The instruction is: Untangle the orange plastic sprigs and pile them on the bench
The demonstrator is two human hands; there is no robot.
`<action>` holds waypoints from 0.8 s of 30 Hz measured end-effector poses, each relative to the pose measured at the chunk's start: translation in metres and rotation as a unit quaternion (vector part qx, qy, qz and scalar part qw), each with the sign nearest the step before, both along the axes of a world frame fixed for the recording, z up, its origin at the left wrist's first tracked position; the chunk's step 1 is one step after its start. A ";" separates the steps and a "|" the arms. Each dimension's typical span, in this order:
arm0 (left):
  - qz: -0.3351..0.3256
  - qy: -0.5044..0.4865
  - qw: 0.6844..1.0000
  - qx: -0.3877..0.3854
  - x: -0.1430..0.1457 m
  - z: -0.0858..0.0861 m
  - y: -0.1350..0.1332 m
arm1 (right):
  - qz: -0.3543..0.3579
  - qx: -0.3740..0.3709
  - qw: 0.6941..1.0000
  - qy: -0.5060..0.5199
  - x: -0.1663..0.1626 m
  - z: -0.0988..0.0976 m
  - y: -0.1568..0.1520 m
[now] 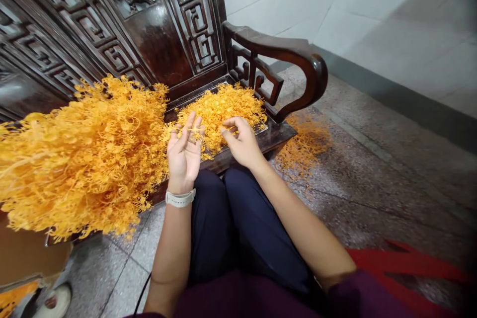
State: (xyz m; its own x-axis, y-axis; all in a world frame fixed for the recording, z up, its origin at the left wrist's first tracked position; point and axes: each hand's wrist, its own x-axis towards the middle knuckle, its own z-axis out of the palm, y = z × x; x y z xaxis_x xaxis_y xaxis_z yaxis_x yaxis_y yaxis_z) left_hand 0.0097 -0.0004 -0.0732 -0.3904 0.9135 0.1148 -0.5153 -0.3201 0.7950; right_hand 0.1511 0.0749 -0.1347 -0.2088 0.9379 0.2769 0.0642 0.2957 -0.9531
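My left hand (186, 151) is turned palm up, its thumb bent in against the fingers. A thin yellow plastic flower sprig (192, 130) lies across those fingers, held by them. To its right, my right hand (241, 141) is curled with thumb and forefinger pinched together. What sits between those fingertips is too small to make out. Behind both hands lies a low heap of yellow plastic flower pieces (227, 104) on the bench seat. A much larger bushy pile of yellow plastic flowers (93, 159) rises left of my left hand.
The dark carved wooden bench (160, 44) has a curved armrest (294, 49) at the right. Orange-yellow strands (303, 144) lie on the floor beyond it. A cardboard box (33, 253) and a white roll (55, 303) are at lower left. Something red (402, 268) is at lower right.
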 end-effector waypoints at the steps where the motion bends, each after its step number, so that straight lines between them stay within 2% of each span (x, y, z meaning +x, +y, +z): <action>1: -0.001 0.012 1.000 0.008 0.001 0.000 -0.001 | 0.015 0.016 1.000 -0.005 0.000 0.003 -0.003; 4: 0.009 0.030 0.999 0.013 0.004 0.000 -0.002 | 0.043 0.022 0.999 -0.008 -0.002 0.006 -0.006; 8: 0.037 0.050 0.998 0.003 0.008 0.001 -0.003 | 0.054 -0.020 0.998 -0.018 -0.002 0.008 -0.006; 11: 0.050 0.059 0.997 -0.002 0.013 0.003 -0.003 | 0.075 0.031 0.996 -0.035 0.001 0.019 -0.012; 13: 0.069 0.059 0.996 0.006 0.019 0.006 -0.001 | 0.124 0.057 0.991 0.003 0.002 0.030 -0.019; 15: 0.086 0.049 0.995 0.014 0.028 0.010 0.003 | 0.163 0.047 0.983 0.067 0.001 0.038 -0.024; 17: 0.080 0.019 0.997 0.009 0.038 0.016 0.008 | 0.158 0.014 0.978 0.135 -0.002 0.041 -0.026; 20: 0.037 -0.052 0.998 -0.021 0.051 0.022 0.016 | 0.120 -0.027 0.967 0.222 -0.005 0.040 -0.024; 24: 0.042 -0.130 0.990 -0.047 0.065 0.021 0.021 | 0.079 -0.024 0.971 0.225 -0.003 0.037 -0.021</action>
